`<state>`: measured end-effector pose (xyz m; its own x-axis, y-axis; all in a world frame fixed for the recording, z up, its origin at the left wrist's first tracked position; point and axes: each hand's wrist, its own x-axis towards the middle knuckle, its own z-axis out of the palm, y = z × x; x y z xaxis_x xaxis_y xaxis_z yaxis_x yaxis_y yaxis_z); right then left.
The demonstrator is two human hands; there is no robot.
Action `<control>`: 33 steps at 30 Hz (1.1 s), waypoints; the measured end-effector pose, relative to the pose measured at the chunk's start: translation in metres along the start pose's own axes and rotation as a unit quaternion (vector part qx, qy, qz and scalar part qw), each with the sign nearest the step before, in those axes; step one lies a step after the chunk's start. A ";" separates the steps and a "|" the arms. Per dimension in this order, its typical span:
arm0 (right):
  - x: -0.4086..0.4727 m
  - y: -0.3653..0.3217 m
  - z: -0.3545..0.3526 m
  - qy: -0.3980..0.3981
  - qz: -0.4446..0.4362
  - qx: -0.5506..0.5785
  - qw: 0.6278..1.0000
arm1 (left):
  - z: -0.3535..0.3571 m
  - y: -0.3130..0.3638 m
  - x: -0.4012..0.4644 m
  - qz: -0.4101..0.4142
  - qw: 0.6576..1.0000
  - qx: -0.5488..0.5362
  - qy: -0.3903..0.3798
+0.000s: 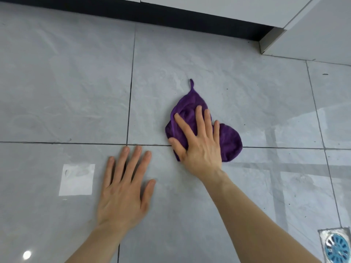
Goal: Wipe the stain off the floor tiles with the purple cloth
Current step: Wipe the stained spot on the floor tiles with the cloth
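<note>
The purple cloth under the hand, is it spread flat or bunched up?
Bunched up: the purple cloth shows folds and a rounded outline under the flat right hand.

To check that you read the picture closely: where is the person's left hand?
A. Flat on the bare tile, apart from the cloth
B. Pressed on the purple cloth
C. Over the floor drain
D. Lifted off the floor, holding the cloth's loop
A: the left hand lies spread flat on the bare floor tiles, apart from the purple cloth, which the right hand presses down.
</note>
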<state>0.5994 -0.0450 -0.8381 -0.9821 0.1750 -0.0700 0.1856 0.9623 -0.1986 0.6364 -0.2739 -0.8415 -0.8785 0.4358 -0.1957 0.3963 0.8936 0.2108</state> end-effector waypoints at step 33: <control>-0.151 -0.014 0.007 0.077 0.045 0.058 0.994 | 0.002 0.011 -0.010 0.005 1.000 0.009 0.027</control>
<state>0.7451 -0.0860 -0.8317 -0.9531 0.2975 0.0554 0.2667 0.9124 -0.3105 0.6502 -0.2687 -0.8390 -0.8876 0.4385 -0.1412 0.4091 0.8913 0.1956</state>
